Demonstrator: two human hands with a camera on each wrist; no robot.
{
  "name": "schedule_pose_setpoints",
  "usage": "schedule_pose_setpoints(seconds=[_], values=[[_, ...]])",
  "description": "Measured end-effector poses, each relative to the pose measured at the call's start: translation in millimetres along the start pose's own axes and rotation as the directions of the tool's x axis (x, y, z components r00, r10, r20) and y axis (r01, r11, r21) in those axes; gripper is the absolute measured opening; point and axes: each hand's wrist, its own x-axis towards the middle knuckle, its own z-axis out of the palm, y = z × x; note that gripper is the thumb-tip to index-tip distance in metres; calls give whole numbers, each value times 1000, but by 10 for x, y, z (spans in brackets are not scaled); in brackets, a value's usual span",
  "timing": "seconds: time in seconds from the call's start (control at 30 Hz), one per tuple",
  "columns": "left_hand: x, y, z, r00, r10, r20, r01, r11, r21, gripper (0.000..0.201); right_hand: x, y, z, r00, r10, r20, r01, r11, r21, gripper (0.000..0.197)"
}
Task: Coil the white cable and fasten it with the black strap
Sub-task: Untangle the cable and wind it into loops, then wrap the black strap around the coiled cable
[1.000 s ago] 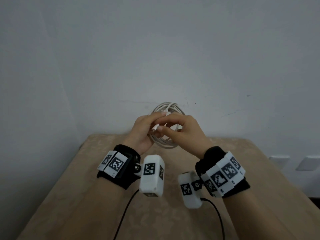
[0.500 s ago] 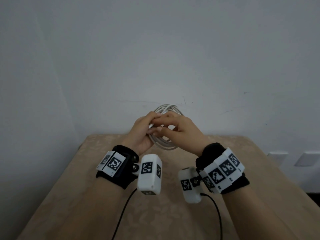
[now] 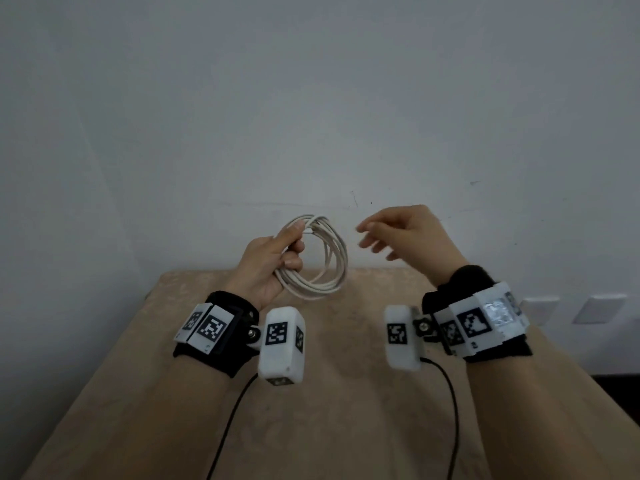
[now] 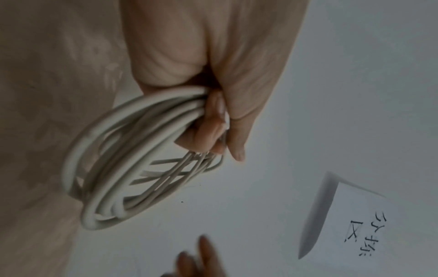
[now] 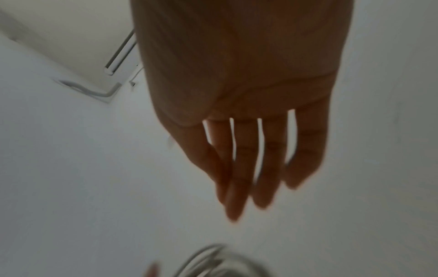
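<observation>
White cable (image 3: 323,261) coiled in left hand (image 3: 268,268) grip, right hand (image 3: 412,237) apart.

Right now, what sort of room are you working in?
Probably a plain indoor workroom: a bare white wall, a table with a beige patterned cloth, wall sockets low at right, and a handwritten paper sign.

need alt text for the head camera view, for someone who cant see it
A person's left hand grips a coiled white cable above a tan table. The right hand hangs open beside the coil, apart from it, against a plain grey wall.
</observation>
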Motion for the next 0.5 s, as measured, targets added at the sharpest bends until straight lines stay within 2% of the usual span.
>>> schedule_pose_setpoints(seconds=[0.07,0.1,0.2,0.4,0.5], values=[[0,10,3,1000,2,21,-2,1000,2,12,7,140,-177,979,200,31,-189,960,-205,12],[-8,6,13,999,1,33,-1,1000,17,10,-3,210,-236,951,304,61,-272,911,-311,12],[-27,-18,40,999,-21,49,19,998,54,14,-35,342,-280,857,501,118,-385,777,-498,18],[-19,-66,56,997,-52,51,49,997,56,11,-39,386,-148,766,616,184,-369,656,-658,25],[-20,-84,54,996,-60,73,58,997,41,17,-42,403,-116,758,624,187,-356,638,-683,26]])
